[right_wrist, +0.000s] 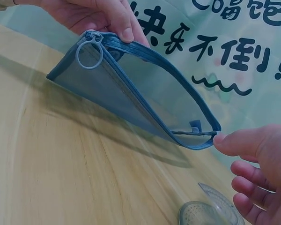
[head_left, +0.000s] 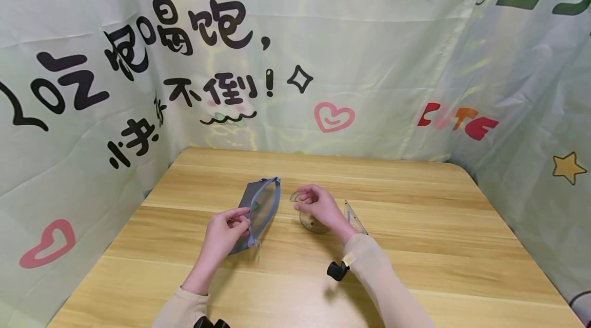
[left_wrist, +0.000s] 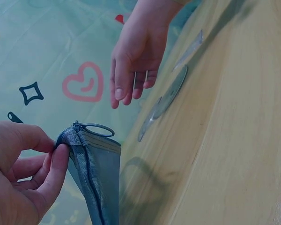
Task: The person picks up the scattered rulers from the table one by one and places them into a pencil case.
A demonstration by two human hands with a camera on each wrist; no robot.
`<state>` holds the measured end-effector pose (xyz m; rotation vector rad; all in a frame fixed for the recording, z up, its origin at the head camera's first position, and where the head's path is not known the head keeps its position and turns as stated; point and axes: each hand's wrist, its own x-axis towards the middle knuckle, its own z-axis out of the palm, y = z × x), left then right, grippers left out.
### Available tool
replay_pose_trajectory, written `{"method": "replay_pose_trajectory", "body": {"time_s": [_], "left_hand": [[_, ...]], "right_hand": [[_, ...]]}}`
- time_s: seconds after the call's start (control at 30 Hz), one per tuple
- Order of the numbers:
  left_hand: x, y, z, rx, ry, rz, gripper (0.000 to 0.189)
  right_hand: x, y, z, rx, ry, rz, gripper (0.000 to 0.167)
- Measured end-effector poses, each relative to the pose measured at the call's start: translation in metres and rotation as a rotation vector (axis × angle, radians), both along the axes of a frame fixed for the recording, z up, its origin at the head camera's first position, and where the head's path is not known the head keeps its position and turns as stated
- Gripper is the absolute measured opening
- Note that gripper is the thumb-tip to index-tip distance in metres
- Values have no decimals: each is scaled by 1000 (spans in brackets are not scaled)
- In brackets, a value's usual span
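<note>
Pinching one edge of the blue, translucent zippered pouch (head_left: 265, 207), nine o'clock from the empty, loose-fingered right hand (head_left: 319, 207), the left hand (head_left: 224, 229) could have let it collapse had that pinch slipped.

Curtained-off nook, whether in a home or a studio we cannot tell, wood-grain desk (head_left: 452, 246) close against pale printed fabric (head_left: 392, 61) hung on three sides, its black Chinese lettering (head_left: 229, 88), pink heart (head_left: 318, 117), yellow star (head_left: 569, 168) and colourful word CUTE (head_left: 463, 117) facing us
</note>
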<state>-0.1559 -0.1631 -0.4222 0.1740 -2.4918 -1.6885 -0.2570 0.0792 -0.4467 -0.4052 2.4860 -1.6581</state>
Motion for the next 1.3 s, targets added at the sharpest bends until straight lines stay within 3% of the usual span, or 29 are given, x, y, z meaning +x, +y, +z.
{"method": "replay_pose_trajectory", "body": {"time_s": [0.53,1.0,1.3], "left_hand": [[0,1,0,2,2,-2,32],[2,3,2,3,11,-8,29],[-1,2,-1,0,-2,-4,30]], "right_hand": [[3,11,-3,23,17,-13,47],[7,23,6,82,5,-37,47],[8,28,2,86,12,-31,46]]}}
